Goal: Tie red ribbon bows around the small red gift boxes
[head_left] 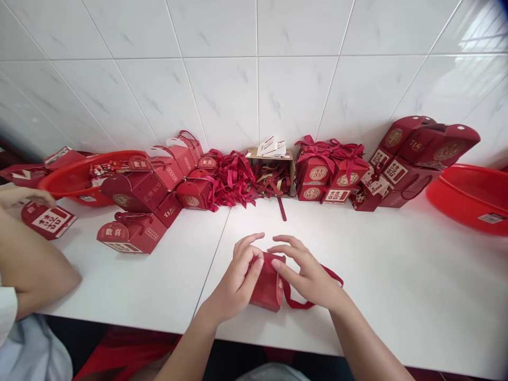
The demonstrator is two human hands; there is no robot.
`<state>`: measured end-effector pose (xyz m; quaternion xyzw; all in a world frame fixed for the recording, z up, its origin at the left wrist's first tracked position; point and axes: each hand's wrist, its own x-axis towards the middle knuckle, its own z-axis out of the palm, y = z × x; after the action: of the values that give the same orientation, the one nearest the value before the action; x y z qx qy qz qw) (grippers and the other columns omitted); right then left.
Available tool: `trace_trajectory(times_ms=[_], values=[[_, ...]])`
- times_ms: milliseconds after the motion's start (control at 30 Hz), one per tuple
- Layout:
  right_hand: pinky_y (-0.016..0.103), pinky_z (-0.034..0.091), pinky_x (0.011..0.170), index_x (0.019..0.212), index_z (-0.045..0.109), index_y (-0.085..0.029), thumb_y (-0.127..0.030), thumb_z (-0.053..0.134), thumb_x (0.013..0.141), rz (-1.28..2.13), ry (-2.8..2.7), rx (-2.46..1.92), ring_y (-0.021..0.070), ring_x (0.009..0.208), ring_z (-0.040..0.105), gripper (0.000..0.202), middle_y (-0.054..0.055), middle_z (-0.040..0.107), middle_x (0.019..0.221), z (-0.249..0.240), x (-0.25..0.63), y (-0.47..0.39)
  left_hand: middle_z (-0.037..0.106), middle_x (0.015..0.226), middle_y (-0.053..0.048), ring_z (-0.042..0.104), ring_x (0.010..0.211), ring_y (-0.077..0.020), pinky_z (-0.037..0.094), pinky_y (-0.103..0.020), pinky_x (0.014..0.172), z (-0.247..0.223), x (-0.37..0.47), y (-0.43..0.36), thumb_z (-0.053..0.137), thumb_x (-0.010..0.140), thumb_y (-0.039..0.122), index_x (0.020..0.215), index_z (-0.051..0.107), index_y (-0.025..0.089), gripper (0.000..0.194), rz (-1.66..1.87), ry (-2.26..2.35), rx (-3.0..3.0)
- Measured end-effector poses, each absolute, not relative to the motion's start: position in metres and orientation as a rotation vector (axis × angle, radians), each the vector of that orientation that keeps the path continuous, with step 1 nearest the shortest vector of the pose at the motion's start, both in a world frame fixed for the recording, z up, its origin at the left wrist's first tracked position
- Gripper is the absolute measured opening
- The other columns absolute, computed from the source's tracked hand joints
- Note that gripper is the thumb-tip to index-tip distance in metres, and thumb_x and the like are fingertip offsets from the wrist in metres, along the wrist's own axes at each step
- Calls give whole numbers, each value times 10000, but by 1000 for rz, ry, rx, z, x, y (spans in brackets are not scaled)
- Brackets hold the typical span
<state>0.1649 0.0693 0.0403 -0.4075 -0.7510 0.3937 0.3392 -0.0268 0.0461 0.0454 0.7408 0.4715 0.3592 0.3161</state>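
Small red box [264,290] on white table [400,280], lower centre of frame, between the person's two hands. Left hand [236,278] at its upper left: thumb tip close to the curled forefinger, other fingers bent loosely; can't tell if it's pinching the box edge. Right hand [307,272] at the upper right of the box, fingers half spread, thumb well apart from them and by the box's top edge. Dark red ribbon [298,305] loops out from beside the box, passing under the right hand and showing again right of it.

Behind, mid-frame: heap of red ribbons [234,180]; just right of it an open carton [293,177] with more straps inside, white cards [272,146] on top, one strap [282,210] lying out in front on the table. Next right, stacked boxes with bows [311,192], then taller stacked boxes [420,151]. Red basin [464,203] at right edge of frame.

Left of centre: group of red boxes [138,230], some stacked, partly in front of another red basin [59,182] with small packets in it. Far left: co-worker's hand [34,196] at a red box with white label [51,221]; white sleeve [7,312] lower left. White tiled wall [222,95] across the top.
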Motion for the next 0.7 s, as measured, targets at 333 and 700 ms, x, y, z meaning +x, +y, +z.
trace_trajectory(times_ms=[333, 700], values=[[356, 504, 771, 864, 646, -231, -302, 489, 950, 1070, -1493, -700, 206, 817, 614, 192, 50, 638, 833, 86, 185, 42, 562, 1216, -76, 561, 1126, -240, 494, -398, 947, 20, -58, 25, 566, 872, 290, 1143, 509, 282, 277, 1096, 1459, 1813], [521, 332, 1026, 788, 594, -217, -259, 441, 935, 952, -2001, -1114, 291, 1262, 428, 217, 86, 523, 1304, 63, 128, 55, 649, 904, -29, 651, 823, -166, 549, -263, 695, 9, -42, 20, 608, 845, 396, 966, 567, 222, 216, 1393, 1344, 1185]])
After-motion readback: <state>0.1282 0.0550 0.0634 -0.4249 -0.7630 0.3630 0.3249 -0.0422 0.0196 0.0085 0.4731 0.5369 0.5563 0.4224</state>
